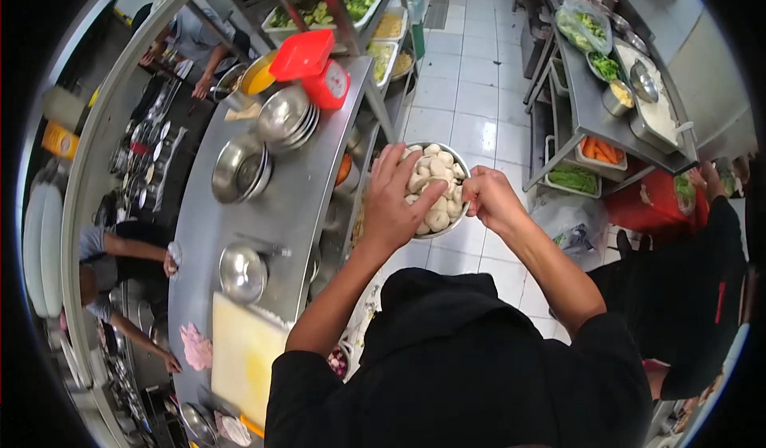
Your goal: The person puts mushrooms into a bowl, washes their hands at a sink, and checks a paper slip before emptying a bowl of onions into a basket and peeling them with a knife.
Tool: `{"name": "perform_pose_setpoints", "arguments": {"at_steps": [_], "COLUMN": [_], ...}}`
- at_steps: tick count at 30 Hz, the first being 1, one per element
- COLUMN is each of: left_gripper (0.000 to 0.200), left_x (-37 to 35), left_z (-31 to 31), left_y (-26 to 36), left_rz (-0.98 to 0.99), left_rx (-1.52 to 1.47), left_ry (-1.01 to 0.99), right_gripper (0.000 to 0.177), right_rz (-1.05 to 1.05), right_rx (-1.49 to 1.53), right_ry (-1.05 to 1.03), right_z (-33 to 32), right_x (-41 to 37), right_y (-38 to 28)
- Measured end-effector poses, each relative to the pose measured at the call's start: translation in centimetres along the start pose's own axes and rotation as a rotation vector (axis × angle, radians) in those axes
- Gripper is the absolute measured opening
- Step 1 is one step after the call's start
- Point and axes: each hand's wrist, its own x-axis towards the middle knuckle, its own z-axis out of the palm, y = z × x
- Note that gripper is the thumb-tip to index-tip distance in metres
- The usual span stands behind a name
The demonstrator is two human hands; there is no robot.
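Observation:
A round metal bowl (pixel 460 226) full of whitish button mushrooms (pixel 437 218) is held out in front of my body, above the tiled floor. My right hand (pixel 488 197) has its fingers closed on the bowl's right rim. Over the left side of the bowl lies my left hand (pixel 396 201), its fingers stretched forward and its thumb spread across the mushrooms. Part of the left rim is hidden beneath that hand.
To my left, a steel counter (pixel 297 185) carries stacked metal bowls (pixel 285 115), a red scale (pixel 325 81) and a cutting board (pixel 247 360). A steel table (pixel 582 129) with vegetables stands at right, near a person in black (pixel 678 288). Others work beyond the counter.

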Motion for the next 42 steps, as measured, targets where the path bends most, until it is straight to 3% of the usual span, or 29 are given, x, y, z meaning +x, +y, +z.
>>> {"name": "perform_pose_setpoints", "arguments": {"at_steps": [4,10,13,17,24,29,33,38,42], "left_gripper": [0.057,0.049,0.045,0.042,0.047,0.060,0.066,0.069,0.069], "left_x": [8.0,17.9,23.2,30.1,42.8,50.7,54.3,56.5,58.9], "left_z": [3.0,7.2,10.2,15.1,25.3,27.5,25.3,23.9,23.9], "left_y": [-2.5,-5.7,-6.8,-9.5,-15.6,-20.7,-23.3,-27.2,-30.7], "left_rz": [0.052,-0.100,-0.167,-0.031,-0.415,-0.581,-0.671,-0.742,-0.795], "left_rx": [-0.013,-0.262,-0.424,-0.387,-0.720,-0.812,-0.785,-0.732,-0.742], "left_ry": [-0.062,-0.081,-0.215,-0.214,-0.270,0.010,0.264,0.491,0.552], "right_gripper": [0.015,0.018,0.019,0.021,0.020,0.017,0.012,0.011,0.013], "right_rz": [-0.060,-0.042,-0.053,-0.097,-0.088,-0.038,-0.059,-0.039,-0.043], "right_rx": [0.040,0.175,0.211,0.247,0.190,0.043,-0.018,0.034,0.038], "right_ry": [0.063,0.140,0.231,0.303,0.289,0.180,-0.005,-0.194,-0.339], "right_z": [-1.5,-5.4,-7.7,-10.8,-16.3,-16.0,-14.0,-7.3,-1.6], "right_x": [6.5,14.1,17.2,21.8,34.8,46.2,56.6,68.6,77.8], "right_y": [-4.2,-7.8,-10.4,-14.2,-23.0,-32.3,-37.8,-43.5,-46.2]}}
